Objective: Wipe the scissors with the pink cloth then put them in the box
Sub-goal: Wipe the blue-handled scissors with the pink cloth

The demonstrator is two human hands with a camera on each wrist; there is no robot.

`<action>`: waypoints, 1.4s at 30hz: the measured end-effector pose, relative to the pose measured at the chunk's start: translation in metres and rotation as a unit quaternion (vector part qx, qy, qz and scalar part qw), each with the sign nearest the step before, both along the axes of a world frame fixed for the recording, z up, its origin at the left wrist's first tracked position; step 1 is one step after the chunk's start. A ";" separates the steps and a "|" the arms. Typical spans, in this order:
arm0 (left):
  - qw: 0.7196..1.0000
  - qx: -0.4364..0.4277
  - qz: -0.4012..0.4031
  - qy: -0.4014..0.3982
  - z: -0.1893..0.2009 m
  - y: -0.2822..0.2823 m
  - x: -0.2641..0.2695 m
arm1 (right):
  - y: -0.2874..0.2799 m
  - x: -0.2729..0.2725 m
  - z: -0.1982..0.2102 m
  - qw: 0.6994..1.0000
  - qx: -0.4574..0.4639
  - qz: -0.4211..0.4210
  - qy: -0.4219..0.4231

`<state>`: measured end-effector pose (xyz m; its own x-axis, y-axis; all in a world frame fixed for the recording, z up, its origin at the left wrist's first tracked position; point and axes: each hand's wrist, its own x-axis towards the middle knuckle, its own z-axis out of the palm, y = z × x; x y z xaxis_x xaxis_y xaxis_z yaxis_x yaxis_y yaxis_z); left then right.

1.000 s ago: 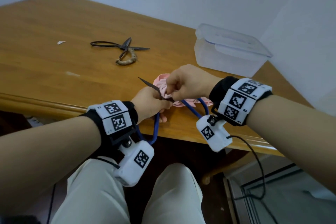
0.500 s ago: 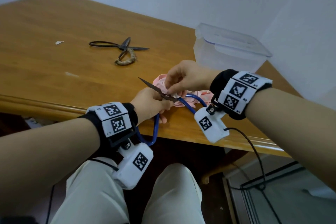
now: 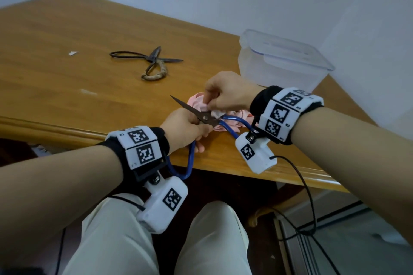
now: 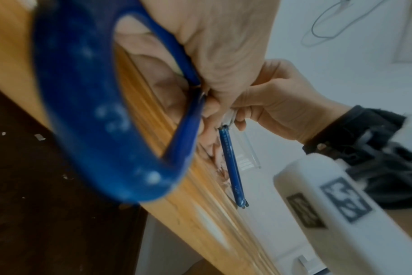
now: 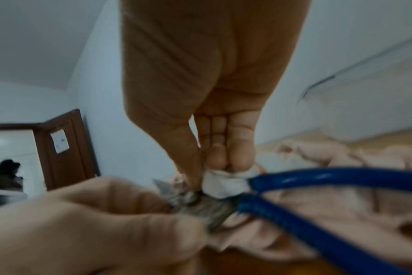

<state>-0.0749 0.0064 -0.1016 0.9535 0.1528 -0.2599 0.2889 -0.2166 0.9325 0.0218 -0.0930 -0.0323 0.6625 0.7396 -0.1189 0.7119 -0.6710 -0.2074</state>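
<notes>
Blue-handled scissors [image 3: 202, 116] point away to the left above the table's near edge. My left hand [image 3: 186, 128] grips them near the pivot, one blue loop [image 4: 101, 104] hanging below the palm. My right hand [image 3: 223, 96] pinches a fold of the pink cloth [image 3: 196, 101] against the metal just by the pivot; the right wrist view shows the cloth [image 5: 226, 183] bunched between thumb and fingers [image 5: 226, 156] where the blue handles [image 5: 318, 178] begin. The rest of the cloth lies on the table under the hands. A clear plastic box [image 3: 281, 60] with its lid on stands at the back right.
A second pair of old dark scissors [image 3: 147, 61], one handle wrapped in cord, lies open further back on the wooden table [image 3: 67, 87]. A small white scrap [image 3: 73, 53] lies at the left. The white wall runs close behind the box. My knees are below the table edge.
My right hand has slid the pinched cloth along the blade from the tip side back toward the pivot, uncovering more of the dark blade. The left hand keeps its grip.
</notes>
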 end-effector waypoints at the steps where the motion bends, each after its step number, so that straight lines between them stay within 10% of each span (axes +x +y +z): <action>1: 1.000 -0.001 -0.001 -0.001 -0.001 0.000 0.000 | -0.001 -0.004 0.001 0.999 0.007 0.001 0.044; 9: 1.000 0.000 0.004 0.000 0.001 0.000 0.000 | 0.011 0.004 -0.001 0.997 -0.022 -0.011 -0.067; 14: 1.000 -0.005 0.001 0.002 0.000 0.001 0.000 | -0.006 -0.009 -0.001 0.990 0.048 -0.023 0.131; 20: 1.000 0.002 0.007 0.013 0.001 -0.001 0.000 | 0.005 0.006 -0.001 0.996 -0.010 -0.017 -0.087; 25: 1.000 0.003 0.003 0.006 0.000 0.001 0.000 | -0.002 0.004 -0.002 0.997 0.010 -0.010 0.074; 31: 1.000 -0.002 0.007 -0.002 0.000 0.000 0.000 | 0.004 0.013 -0.003 0.996 0.001 -0.022 -0.081; 36: 1.000 0.003 0.004 -0.008 -0.001 0.000 0.000 | -0.003 -0.001 -0.002 0.994 0.016 -0.016 0.105; 42: 1.000 0.003 0.013 0.005 0.000 -0.001 0.000 | 0.003 0.010 -0.005 0.997 0.022 -0.044 -0.056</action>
